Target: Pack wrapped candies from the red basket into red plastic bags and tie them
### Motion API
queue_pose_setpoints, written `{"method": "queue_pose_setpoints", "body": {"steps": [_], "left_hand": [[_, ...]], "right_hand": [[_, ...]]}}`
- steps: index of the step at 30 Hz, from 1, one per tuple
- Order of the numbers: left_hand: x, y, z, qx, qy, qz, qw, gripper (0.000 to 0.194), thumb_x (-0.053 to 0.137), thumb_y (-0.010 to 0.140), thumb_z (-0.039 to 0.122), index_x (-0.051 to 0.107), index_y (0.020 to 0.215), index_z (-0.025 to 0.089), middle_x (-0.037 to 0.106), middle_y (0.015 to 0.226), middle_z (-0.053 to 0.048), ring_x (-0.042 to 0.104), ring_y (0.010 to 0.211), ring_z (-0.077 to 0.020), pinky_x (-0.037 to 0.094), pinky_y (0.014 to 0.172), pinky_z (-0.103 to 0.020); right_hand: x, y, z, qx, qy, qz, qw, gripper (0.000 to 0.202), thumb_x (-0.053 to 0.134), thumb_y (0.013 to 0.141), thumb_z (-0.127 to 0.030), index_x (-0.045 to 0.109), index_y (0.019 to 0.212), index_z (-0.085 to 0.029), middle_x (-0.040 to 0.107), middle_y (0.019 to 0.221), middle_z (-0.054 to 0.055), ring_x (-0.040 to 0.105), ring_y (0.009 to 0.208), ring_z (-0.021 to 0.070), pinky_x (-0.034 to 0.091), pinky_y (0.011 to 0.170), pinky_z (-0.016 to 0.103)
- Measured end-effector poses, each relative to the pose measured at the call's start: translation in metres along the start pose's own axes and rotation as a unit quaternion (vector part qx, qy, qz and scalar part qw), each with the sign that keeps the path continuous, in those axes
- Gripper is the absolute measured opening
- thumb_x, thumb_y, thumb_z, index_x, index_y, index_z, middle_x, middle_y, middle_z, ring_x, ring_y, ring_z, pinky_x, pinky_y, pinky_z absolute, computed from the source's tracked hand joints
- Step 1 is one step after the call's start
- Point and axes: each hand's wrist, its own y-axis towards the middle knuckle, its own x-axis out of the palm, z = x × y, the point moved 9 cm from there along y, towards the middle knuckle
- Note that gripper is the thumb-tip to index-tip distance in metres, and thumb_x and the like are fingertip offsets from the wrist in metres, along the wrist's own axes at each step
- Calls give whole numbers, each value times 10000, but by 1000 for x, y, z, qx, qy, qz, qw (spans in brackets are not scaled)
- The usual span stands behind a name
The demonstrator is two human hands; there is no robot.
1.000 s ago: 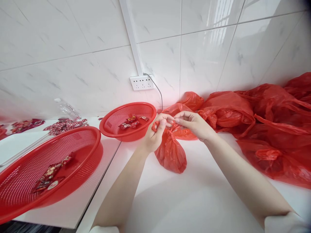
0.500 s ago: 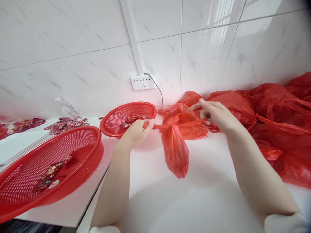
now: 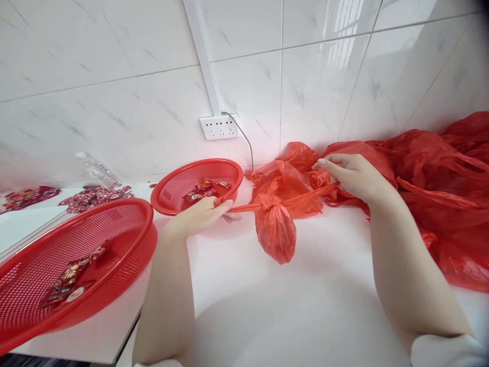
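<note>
- The knotted bag (image 3: 275, 234), thin crinkled red plastic, bulges round beneath its gathered neck, mid-view over the smooth white bench (image 3: 298, 316).
- At 10 o'clock from it, the left hand (image 3: 202, 214) pinches one twisted handle between thumb and curled forefinger, other fingers loosely extended.
- At 2 o'clock, the right hand (image 3: 353, 176) grips the other stretched handle in bent fingers; both strips run taut.
- Beyond the left hand, the small basket (image 3: 196, 206), round, perforated red plastic, holds shiny wrapped sweets (image 3: 206, 189).
- At 9 o'clock, the large basket (image 3: 126, 270) has similar mesh walls.
- Toward 3 o'clock, crumpled, translucent red bags (image 3: 431, 178) are heaped against glossy tiles (image 3: 244, 81).
</note>
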Motion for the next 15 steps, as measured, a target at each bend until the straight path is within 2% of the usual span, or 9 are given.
{"method": "queue_pose_setpoints", "body": {"steps": [3,6,8,10,11,13,15], "left_hand": [[11,13,-10,-29,59,-12,998,412,434,817,548,625,663,217,669,739,-31,589,654,-205,393,582,-288],[20,22,-11,-11,78,-27,997,421,436,817,562,507,591,214,608,685,-24,527,575,-179,311,514,-277],[21,21,-7,6,75,-24,997,428,416,830,574,512,614,217,602,691,-22,528,587,-181,301,513,-272],[19,17,-1,21,68,-25,997,421,406,838,579,566,677,224,634,747,-22,566,650,-194,330,536,-264],[17,14,3,29,62,-27,997,411,405,842,574,597,727,229,657,802,-23,592,709,-204,361,567,-260],[14,9,8,38,53,-26,998,399,412,843,560,645,835,237,688,914,-28,623,831,-225,419,655,-260],[11,7,9,31,51,-23,998,411,424,838,554,668,954,244,701,963,-35,634,906,-239,449,731,-272]], "right_hand": [[24,0,-2,-29,-106,-56,992,395,466,887,-535,649,771,-205,551,602,11,505,555,163,357,532,290],[53,-2,-10,-77,-189,-94,974,379,470,897,-484,627,702,-199,618,744,70,578,742,228,400,629,325],[73,-8,-20,-112,-181,-116,970,344,491,884,-489,655,807,-196,642,925,112,583,910,273,421,715,354],[101,-21,-31,-143,-123,-199,962,362,598,810,-500,649,1026,-214,631,1090,108,575,1000,285,434,772,360],[115,-30,-36,-156,-94,-252,950,456,675,745,-477,618,1128,-236,623,1140,91,578,1013,285,439,778,354],[139,-47,-41,-175,-79,-332,924,602,758,649,-326,572,1219,-279,631,1135,57,593,977,280,442,731,333],[151,-54,-38,-180,-119,-354,910,455,662,686,-149,625,1122,-273,660,977,45,604,838,255,409,630,312]]}}
